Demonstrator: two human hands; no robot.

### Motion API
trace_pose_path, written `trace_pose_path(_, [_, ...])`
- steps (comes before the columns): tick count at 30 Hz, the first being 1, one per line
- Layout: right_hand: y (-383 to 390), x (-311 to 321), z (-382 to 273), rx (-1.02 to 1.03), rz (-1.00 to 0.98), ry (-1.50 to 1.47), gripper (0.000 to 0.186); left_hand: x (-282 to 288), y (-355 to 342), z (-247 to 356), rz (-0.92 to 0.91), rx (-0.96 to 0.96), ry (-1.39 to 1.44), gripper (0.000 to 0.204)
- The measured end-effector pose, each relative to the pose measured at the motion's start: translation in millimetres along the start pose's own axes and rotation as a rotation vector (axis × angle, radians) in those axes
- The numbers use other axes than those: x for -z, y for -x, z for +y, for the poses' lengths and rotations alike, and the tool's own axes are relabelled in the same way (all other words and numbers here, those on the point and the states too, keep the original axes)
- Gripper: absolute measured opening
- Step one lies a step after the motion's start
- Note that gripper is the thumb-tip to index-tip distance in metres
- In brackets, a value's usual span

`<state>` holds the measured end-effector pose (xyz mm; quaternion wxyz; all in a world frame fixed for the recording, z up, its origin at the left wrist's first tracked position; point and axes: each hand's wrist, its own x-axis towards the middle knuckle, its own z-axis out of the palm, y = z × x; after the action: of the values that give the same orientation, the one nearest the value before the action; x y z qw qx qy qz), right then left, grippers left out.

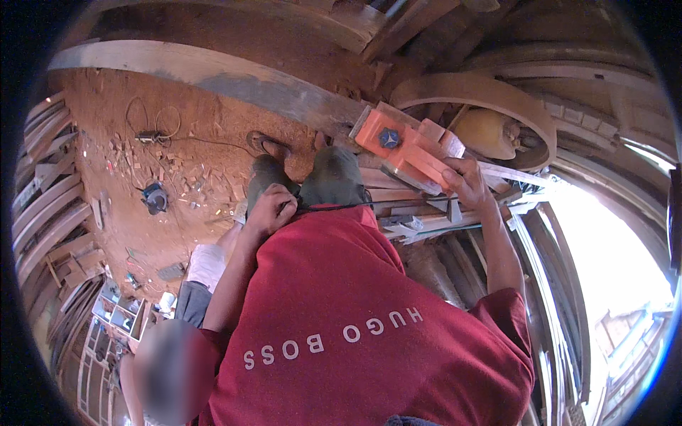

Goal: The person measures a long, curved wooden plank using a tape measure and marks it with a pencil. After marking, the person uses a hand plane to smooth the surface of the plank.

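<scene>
My right hand [467, 183] is wrapped round the rear handle of an orange electric planer [408, 145] with a dark blue knob. The planer's front is at the right end of a long, pale, worn wooden beam [213, 77]; whether its sole touches the wood cannot be made out. My left hand [272, 209] is closed in front of my lap, beside my knee. A thin black cord [334, 206] runs from its fingers across the bottom of my red shirt.
Wood chips and offcuts [199, 181] litter the brown floor, with a dark power tool [153, 199] and a cable [170, 135] among them. Curved timbers [46, 206] are stacked at left. A round wooden rim [547, 128] surrounds a yellowish container [486, 133]. A person [206, 266] is close at lower left.
</scene>
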<state>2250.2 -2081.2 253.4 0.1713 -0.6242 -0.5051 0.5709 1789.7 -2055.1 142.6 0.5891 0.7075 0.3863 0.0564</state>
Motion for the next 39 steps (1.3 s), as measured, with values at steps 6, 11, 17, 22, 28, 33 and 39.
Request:
trace_pose_path(6, [-37.7, -7.2, -33.8, 0.004, -0.059, 0.067, 0.052, 8.1, 34.0, -14.8, 0.094, 0.177, -0.079, 0.023])
trace_pose_path(11, [-105.1, -34.6, -85.1, 0.111, -0.12, 0.173, 0.044, 11.0, 77.2, -28.2, 0.297, 0.29, -0.11, 0.025])
trace_pose_path(17, [-244.9, -115.6, -167.5, 0.728, 0.06, 0.238, 0.051, -0.9, 127.4, -22.7, 0.492, 0.435, -0.023, 0.027])
trace_pose_path(22, [-278.6, -139.3, -231.2, 0.351, -0.154, 0.079, 0.055, -24.7, 155.4, -47.9, 0.532, 0.506, 0.123, 0.029])
trace_pose_path(28, [-231.2, -111.9, -158.7, 0.643, 0.026, 0.23, 0.049, 0.2, 150.3, -59.7, 0.45, 0.53, 0.065, 0.031])
trace_pose_path(33, [-96.7, -49.7, -67.3, 0.208, -0.024, 0.265, 0.049, 24.6, 69.9, -17.5, 0.423, 0.174, -0.112, 0.022])
trace_pose_path(39, [-7.1, -9.6, -7.7, -0.073, 0.011, -0.004, 0.056, 36.6, 24.4, 4.3, 0.228, 0.007, -0.02, 0.02])
